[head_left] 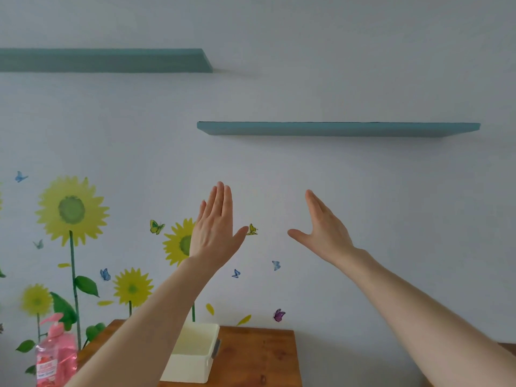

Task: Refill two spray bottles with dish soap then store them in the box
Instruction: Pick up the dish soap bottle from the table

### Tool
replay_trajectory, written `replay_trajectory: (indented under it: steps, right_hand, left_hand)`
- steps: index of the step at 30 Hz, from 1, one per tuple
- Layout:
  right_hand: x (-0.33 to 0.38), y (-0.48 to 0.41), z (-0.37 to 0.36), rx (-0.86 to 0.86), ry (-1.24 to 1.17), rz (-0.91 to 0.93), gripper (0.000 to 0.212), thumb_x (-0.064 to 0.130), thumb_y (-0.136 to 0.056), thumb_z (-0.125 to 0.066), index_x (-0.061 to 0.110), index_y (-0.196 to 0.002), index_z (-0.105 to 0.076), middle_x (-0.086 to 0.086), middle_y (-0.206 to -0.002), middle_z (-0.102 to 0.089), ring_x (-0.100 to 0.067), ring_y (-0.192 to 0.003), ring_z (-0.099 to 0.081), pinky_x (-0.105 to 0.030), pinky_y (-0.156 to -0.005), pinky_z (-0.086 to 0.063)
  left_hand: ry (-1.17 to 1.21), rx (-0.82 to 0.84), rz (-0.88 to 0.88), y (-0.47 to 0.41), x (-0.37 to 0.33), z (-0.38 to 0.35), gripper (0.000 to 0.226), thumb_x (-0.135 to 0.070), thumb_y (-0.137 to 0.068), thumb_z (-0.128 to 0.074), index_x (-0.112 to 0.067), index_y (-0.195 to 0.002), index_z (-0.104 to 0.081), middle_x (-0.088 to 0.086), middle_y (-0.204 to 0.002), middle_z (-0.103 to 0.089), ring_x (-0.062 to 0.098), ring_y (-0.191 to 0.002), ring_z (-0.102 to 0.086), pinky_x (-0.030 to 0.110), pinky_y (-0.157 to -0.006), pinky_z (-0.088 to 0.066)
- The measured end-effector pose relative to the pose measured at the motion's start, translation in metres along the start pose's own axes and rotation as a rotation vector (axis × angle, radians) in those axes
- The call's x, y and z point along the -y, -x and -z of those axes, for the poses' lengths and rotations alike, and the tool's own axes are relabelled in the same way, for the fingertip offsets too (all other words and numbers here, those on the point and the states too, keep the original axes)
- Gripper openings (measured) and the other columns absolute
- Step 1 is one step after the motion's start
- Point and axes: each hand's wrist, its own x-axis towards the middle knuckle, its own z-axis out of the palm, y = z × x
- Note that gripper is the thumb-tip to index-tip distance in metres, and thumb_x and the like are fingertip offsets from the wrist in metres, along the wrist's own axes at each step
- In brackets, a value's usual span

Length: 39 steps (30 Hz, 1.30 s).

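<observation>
We raise our left hand [213, 236] flat, fingers straight, holding nothing | right hand [325, 233] likewise flat and empty, apart from it | cream rectangular plastic box [192, 358] on brown wooden table [257, 356], partly behind our left forearm | pink translucent pump bottle of soap [55, 358] left of box

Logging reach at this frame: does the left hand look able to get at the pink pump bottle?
Probably yes. The left hand is raised, open and holding nothing, and the pink pump bottle stands below and to the left of it, with nothing seen between them.
</observation>
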Motion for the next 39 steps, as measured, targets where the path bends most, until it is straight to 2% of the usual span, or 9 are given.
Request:
replay_trajectory:
  steps: [11, 17, 24, 39]
  right_hand:
    - [-0.057, -0.084, -0.043, 0.005, 0.004, 0.046, 0.088, 0.040, -0.089, -0.057, 0.014, -0.151, 0.000, 0.005, -0.160, -0.003, -0.012, -0.146, -0.009, -0.027, -0.112, -0.022]
    - [-0.081, -0.106, -0.076, 0.036, -0.026, 0.055, 0.088, 0.041, -0.089, -0.057, 0.014, -0.150, 0.000, 0.004, -0.160, -0.003, -0.012, -0.146, -0.010, -0.028, -0.111, -0.023]
    - [-0.090, -0.120, -0.108, 0.072, -0.097, 0.070, 0.088, 0.041, -0.089, -0.057, 0.016, -0.150, 0.001, 0.005, -0.160, -0.002, -0.011, -0.146, -0.008, -0.028, -0.112, -0.022]
    - [-0.088, -0.153, -0.133, 0.021, -0.166, 0.085, 0.090, 0.041, -0.088, -0.059, 0.016, -0.150, 0.001, 0.004, -0.159, -0.006, -0.013, -0.146, -0.013, -0.030, -0.111, -0.025]
  left_hand:
    - [-0.013, -0.033, 0.011, -0.066, 0.007, -0.074, 0.085, -0.041, -0.094, -0.044, -0.007, -0.146, 0.013, 0.008, -0.156, 0.015, 0.018, -0.145, 0.013, 0.030, -0.115, 0.007]
    - [-0.026, -0.005, 0.012, -0.073, 0.011, -0.110, 0.084, -0.042, -0.093, -0.044, -0.007, -0.146, 0.012, 0.007, -0.156, 0.014, 0.017, -0.145, 0.013, 0.027, -0.113, 0.009]
    - [-0.073, 0.007, 0.034, -0.080, 0.024, -0.124, 0.085, -0.042, -0.093, -0.045, -0.008, -0.146, 0.012, 0.007, -0.156, 0.014, 0.016, -0.144, 0.014, 0.025, -0.110, 0.013]
    - [-0.049, -0.017, 0.046, -0.107, 0.046, -0.143, 0.086, -0.040, -0.092, -0.048, -0.008, -0.147, 0.011, 0.007, -0.157, 0.013, 0.018, -0.145, 0.011, 0.031, -0.117, 0.004]
